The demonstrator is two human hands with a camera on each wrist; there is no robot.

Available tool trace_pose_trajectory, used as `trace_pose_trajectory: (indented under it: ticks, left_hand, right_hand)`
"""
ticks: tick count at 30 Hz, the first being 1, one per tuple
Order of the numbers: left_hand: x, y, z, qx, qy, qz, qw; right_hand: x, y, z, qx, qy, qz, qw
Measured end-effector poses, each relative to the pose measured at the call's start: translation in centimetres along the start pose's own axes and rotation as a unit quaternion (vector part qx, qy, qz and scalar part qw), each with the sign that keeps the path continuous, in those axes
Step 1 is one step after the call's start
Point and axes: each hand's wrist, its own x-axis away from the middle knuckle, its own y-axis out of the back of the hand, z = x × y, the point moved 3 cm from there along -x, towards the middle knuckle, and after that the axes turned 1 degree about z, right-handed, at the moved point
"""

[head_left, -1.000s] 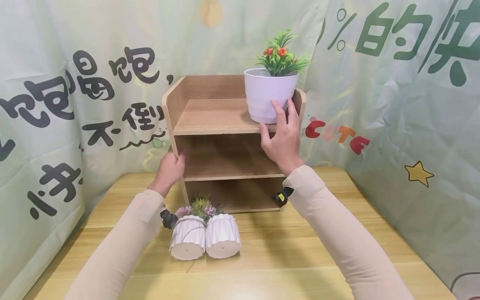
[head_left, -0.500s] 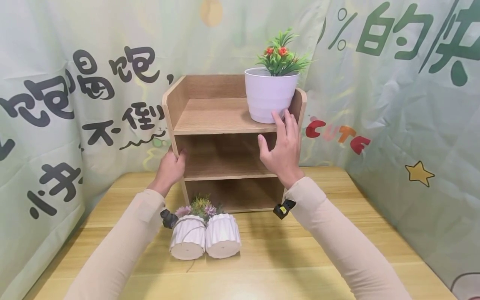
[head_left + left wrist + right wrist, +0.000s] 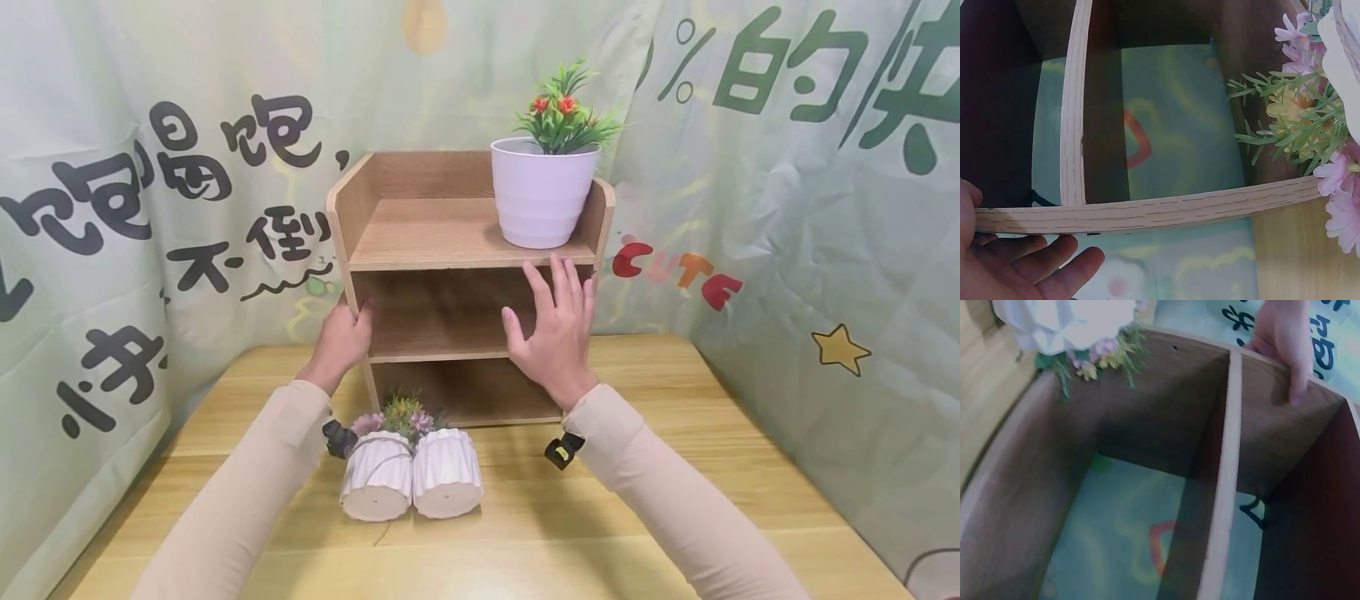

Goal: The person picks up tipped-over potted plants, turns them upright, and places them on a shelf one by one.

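A wooden shelf unit (image 3: 420,233) with several levels stands on the table. My left hand (image 3: 339,340) grips its left side panel, the thumb on the inner face and the fingers behind the outer face, as the left wrist view (image 3: 1016,262) also shows. A white pot (image 3: 543,196) holding a green plant with red flowers (image 3: 566,121) stands upright on the top level, at the right. Just below it my right hand (image 3: 557,337) is spread in front of the middle level, apart from the pot and holding nothing.
Two white fluted pots (image 3: 377,475) (image 3: 447,473) lie side by side on the wooden table (image 3: 615,500), bases towards me, with pink and yellow flowers (image 3: 401,417) behind them. Printed cloth (image 3: 787,208) hangs around the table. Black straps (image 3: 562,450) sit at both wrists.
My right hand has let go of the white pot and moved down, fingers spreading. The pot stays on the top level. My left hand keeps its grip on the side panel.
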Motion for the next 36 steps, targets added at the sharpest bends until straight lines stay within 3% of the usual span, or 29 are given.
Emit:
trace_pose_trajectory:
  ticks: [15, 23, 36]
  left_hand:
    - [-0.1, -0.2, 0.0, 0.002, -0.009, -0.007, 0.9999]
    - [-0.1, -0.1, -0.1, 0.005, -0.008, -0.003, 1.0]
    - [0.0, -0.1, -0.1, 0.008, -0.008, -0.005, 0.9999]
  right_hand:
    - [4.9, -1.0, 1.3, -0.06, -0.017, 0.06, 0.9962]
    - [8.0, -1.7, 2.3, -0.124, -0.064, 0.137, 0.9807]
    - [11.4, -2.9, 4.1, -0.171, -0.094, 0.192, 0.9618]
